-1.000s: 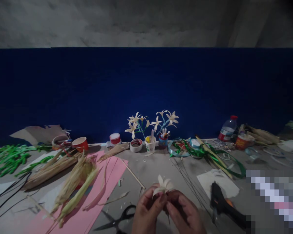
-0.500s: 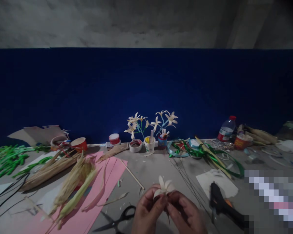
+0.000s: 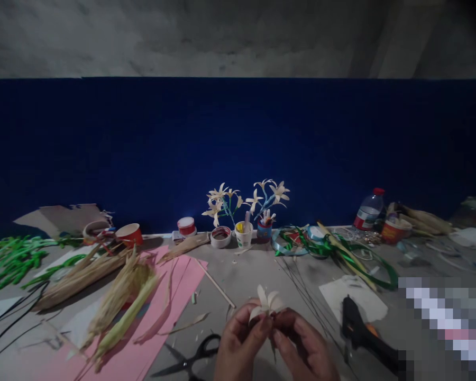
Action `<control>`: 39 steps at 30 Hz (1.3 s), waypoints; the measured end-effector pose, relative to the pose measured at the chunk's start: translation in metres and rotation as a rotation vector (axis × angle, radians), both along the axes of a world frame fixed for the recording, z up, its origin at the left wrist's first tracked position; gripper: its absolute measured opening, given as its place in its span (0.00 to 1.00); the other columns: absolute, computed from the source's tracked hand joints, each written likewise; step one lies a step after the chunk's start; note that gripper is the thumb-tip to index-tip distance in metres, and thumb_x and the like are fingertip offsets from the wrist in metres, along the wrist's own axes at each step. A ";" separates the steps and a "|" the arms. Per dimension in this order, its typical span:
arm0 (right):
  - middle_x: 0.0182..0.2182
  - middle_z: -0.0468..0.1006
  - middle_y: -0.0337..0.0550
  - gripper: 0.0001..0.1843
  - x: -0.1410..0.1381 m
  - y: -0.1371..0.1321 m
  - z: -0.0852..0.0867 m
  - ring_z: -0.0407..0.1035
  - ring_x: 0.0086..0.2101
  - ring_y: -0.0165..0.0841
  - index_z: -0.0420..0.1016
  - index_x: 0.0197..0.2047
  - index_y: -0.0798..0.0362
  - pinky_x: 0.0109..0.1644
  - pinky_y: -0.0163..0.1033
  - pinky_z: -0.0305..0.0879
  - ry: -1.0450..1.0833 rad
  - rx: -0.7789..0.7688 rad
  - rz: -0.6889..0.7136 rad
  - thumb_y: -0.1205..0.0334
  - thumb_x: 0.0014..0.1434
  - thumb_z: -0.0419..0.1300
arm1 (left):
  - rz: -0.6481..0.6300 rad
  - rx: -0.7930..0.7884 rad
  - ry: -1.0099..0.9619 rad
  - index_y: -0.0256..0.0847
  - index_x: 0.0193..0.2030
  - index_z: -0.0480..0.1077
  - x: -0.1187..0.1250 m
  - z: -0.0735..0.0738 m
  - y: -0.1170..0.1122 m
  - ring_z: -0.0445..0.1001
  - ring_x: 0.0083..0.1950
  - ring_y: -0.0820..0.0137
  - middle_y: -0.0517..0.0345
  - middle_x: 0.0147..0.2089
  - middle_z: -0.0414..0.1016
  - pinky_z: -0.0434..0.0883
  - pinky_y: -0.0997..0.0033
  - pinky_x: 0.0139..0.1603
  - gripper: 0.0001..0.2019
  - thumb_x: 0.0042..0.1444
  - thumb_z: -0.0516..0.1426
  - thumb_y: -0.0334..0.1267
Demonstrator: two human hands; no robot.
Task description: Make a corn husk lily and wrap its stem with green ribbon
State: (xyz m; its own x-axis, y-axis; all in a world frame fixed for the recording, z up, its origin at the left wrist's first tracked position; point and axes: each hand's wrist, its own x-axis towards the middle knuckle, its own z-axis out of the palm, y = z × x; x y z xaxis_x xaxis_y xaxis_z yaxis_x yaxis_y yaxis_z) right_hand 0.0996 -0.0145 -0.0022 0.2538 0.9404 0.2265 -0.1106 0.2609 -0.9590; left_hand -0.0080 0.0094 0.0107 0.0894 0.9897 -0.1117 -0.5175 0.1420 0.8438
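While left-hand fingers (image 3: pixel 258 333) and right-hand fingers (image 3: pixel 295 324) are pinching the flower (image 3: pixel 270 304), hard squeezing would be risking torn petals (image 3: pixel 263 295).

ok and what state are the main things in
Held flower: petals spread
Hands: both gripping the flower
Scissors: lying, blades open
Glue gun: resting, unheld
Bottle: red cap on
Red cup: open-topped
Round white pot: uncovered, stained inside
Green ribbon: loosely looped
Pink paper: flat, partly covered
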 end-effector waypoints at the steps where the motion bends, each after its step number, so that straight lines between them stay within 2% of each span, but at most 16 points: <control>1: 0.27 0.78 0.39 0.11 0.001 0.001 0.000 0.73 0.30 0.33 0.77 0.31 0.50 0.37 0.31 0.69 -0.001 0.013 0.018 0.50 0.54 0.63 | 0.010 0.008 0.021 0.40 0.30 0.79 0.000 0.000 0.000 0.75 0.35 0.67 0.56 0.30 0.78 0.70 0.75 0.39 0.14 0.38 0.70 0.45; 6: 0.26 0.77 0.38 0.09 0.006 0.003 0.002 0.72 0.30 0.32 0.76 0.32 0.49 0.36 0.29 0.67 -0.052 0.036 0.035 0.53 0.57 0.62 | 0.038 0.091 0.092 0.40 0.29 0.79 0.000 0.004 -0.001 0.73 0.33 0.68 0.57 0.30 0.77 0.69 0.77 0.36 0.11 0.40 0.69 0.43; 11: 0.27 0.77 0.39 0.09 0.006 0.003 0.009 0.72 0.30 0.34 0.77 0.32 0.50 0.37 0.31 0.67 -0.068 0.072 0.010 0.54 0.57 0.61 | 0.012 0.052 0.048 0.39 0.28 0.78 0.000 0.006 -0.002 0.72 0.35 0.67 0.56 0.30 0.76 0.69 0.75 0.39 0.12 0.39 0.69 0.45; 16: 0.26 0.77 0.40 0.08 0.003 0.002 0.015 0.71 0.28 0.33 0.77 0.30 0.51 0.35 0.31 0.67 -0.027 0.057 0.015 0.55 0.54 0.64 | 0.028 0.055 -0.055 0.38 0.27 0.78 0.002 0.004 -0.002 0.70 0.33 0.68 0.58 0.28 0.73 0.68 0.74 0.39 0.14 0.36 0.71 0.45; 20: 0.25 0.77 0.39 0.09 0.001 0.005 0.012 0.71 0.28 0.33 0.77 0.29 0.52 0.33 0.31 0.67 0.029 0.000 0.042 0.54 0.52 0.65 | 0.048 0.081 -0.029 0.38 0.26 0.77 0.003 0.004 -0.003 0.72 0.36 0.65 0.56 0.29 0.74 0.68 0.70 0.42 0.13 0.37 0.70 0.44; 26: 0.24 0.77 0.38 0.11 -0.004 0.008 0.008 0.70 0.28 0.31 0.75 0.28 0.51 0.32 0.29 0.66 0.176 -0.027 0.097 0.54 0.48 0.69 | 0.096 0.198 0.059 0.38 0.27 0.76 0.002 0.000 -0.004 0.71 0.37 0.65 0.56 0.31 0.73 0.67 0.71 0.42 0.10 0.43 0.68 0.42; 29: 0.24 0.77 0.36 0.12 -0.009 0.006 0.014 0.71 0.28 0.30 0.76 0.28 0.50 0.34 0.28 0.66 0.277 -0.036 0.078 0.53 0.46 0.71 | 0.108 0.251 0.100 0.39 0.26 0.75 0.002 0.000 -0.004 0.70 0.37 0.65 0.56 0.31 0.72 0.66 0.71 0.42 0.10 0.45 0.67 0.43; 33: 0.23 0.74 0.34 0.12 -0.014 0.003 0.023 0.70 0.27 0.29 0.74 0.25 0.50 0.33 0.27 0.65 0.334 -0.026 0.019 0.54 0.44 0.72 | 0.122 0.242 0.128 0.39 0.25 0.74 0.004 0.002 -0.005 0.70 0.36 0.65 0.56 0.30 0.72 0.66 0.71 0.41 0.12 0.44 0.67 0.44; 39: 0.23 0.69 0.34 0.13 -0.013 0.004 0.015 0.66 0.25 0.29 0.72 0.25 0.50 0.30 0.28 0.64 0.231 0.049 -0.040 0.53 0.48 0.69 | 0.149 0.232 0.120 0.39 0.25 0.74 0.006 0.002 -0.006 0.70 0.36 0.65 0.56 0.30 0.72 0.66 0.72 0.40 0.11 0.43 0.67 0.44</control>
State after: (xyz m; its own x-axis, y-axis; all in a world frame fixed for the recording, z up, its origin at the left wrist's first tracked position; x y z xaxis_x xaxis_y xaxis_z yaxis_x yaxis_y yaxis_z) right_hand 0.0864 -0.0103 0.0127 0.3415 0.9176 0.2035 -0.3145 0.3156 -0.8953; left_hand -0.0023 0.0030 0.0125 -0.0593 0.9912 0.1181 -0.4130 -0.1321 0.9011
